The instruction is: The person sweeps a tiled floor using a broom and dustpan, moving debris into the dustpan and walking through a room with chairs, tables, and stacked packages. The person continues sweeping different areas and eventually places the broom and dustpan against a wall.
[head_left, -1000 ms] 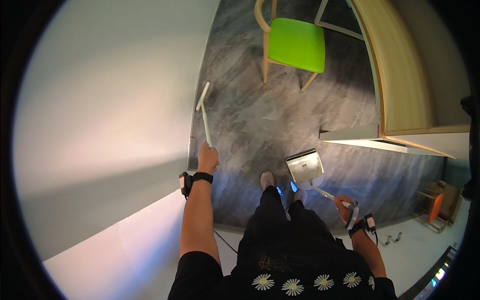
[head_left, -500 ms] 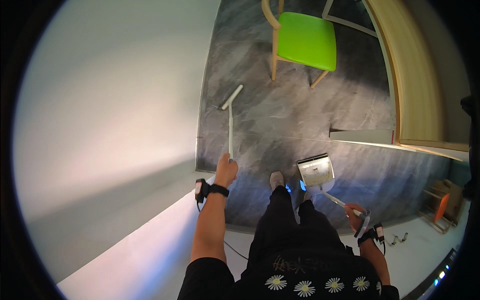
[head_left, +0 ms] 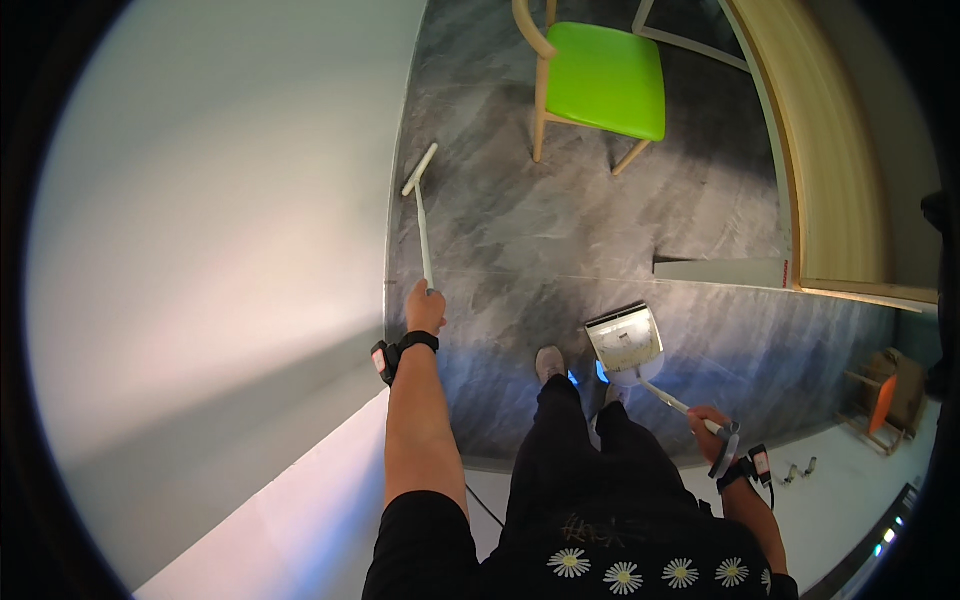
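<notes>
My left hand (head_left: 426, 309) is wrapped round the handle of a white broom (head_left: 425, 238). The broom's narrow head lies tilted on the grey floor, close to the foot of the white wall. At the right, my right hand (head_left: 706, 421) grips the long handle of a white dustpan (head_left: 626, 340). The pan sits on the floor just ahead of my right shoe, its dark-edged lip facing away from me. Any small debris in it is too unclear to name.
A chair with a green seat (head_left: 606, 82) stands ahead. The white wall (head_left: 220, 220) runs along the left. On the right are a pale wooden desk (head_left: 845, 150) and a white panel (head_left: 720, 271) near the floor. An orange-and-wood chair (head_left: 880, 410) stands at far right.
My left hand has moved left and forward, bringing the broom head nearer the wall. The right hand and dustpan have hardly moved.
</notes>
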Demonstrator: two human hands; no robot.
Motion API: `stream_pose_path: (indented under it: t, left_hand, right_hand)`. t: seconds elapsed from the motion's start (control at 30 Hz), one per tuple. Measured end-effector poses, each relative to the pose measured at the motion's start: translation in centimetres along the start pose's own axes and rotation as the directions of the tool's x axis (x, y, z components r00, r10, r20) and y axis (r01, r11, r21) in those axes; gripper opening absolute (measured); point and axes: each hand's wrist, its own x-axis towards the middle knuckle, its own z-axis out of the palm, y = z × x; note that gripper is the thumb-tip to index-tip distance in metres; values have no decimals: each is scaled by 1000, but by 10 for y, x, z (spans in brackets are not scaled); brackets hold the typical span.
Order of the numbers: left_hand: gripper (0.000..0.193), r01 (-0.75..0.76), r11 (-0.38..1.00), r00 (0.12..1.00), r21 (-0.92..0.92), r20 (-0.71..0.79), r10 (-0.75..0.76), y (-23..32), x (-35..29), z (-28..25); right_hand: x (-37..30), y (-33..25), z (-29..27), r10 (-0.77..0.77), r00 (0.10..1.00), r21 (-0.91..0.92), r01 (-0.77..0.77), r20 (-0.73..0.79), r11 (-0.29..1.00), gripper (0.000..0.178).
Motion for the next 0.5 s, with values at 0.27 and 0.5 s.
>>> stream_pose_path:
  t: [0.27, 0.5]
  left_hand:
    - [52, -92, 978, 989, 187, 131, 68, -46, -65, -14]
    - [53, -1, 999, 978, -36, 207, 9, -52, -160, -50]
  right_hand:
    - [2, -15, 1, 34, 999, 49, -33, -22, 998, 9]
    - [0, -8, 2, 14, 998, 109, -20, 54, 994, 11]
